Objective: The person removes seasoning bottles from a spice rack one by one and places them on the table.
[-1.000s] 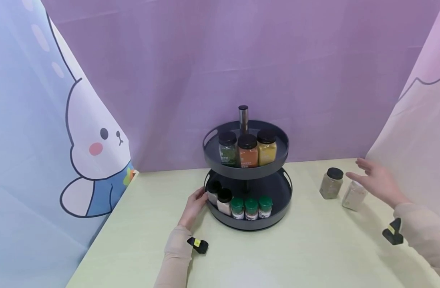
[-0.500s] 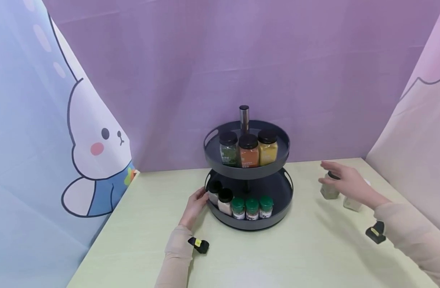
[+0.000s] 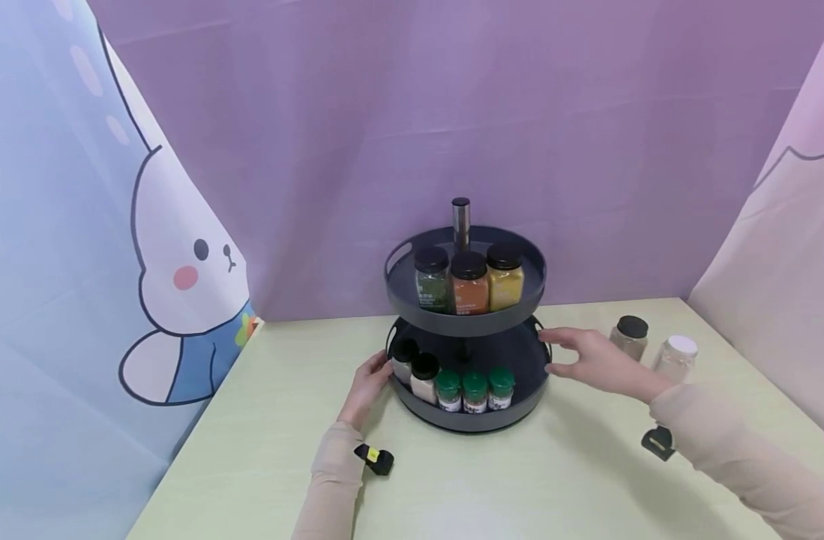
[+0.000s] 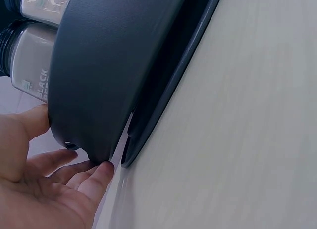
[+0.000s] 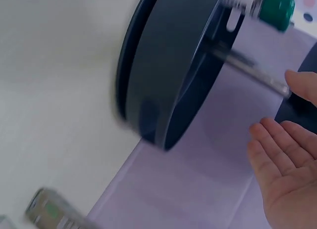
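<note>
A two-tier dark grey spice rack stands on the table, with a lower tray [image 3: 412, 405] and an upper tray [image 3: 465, 324]. My left hand [image 3: 367, 386] holds the lower tray's left side, thumb at the rim and fingertips by the handle cutout and lower edge. My right hand [image 3: 597, 361] is open beside the right handle, palm toward the tray, holding nothing. Two black-lidded jars [image 3: 423, 386] and three green-capped bottles [image 3: 474, 397] stand in the lower tray. Up top are a green herb jar [image 3: 431, 289], an orange spice jar [image 3: 469, 294] and a yellow one [image 3: 505, 289].
Behind my right hand stand a black-lidded jar [image 3: 630, 341] and a white-lidded jar [image 3: 675, 360] on the pale table [image 3: 492, 487]. A purple curtain [image 3: 331, 150] hangs behind the rack, with printed cloth at both sides. A metal post [image 3: 461, 225] rises through the upper tray.
My right hand has moved left, from above the two loose jars to the lower tray's right handle. My left hand stays at the tray's left side.
</note>
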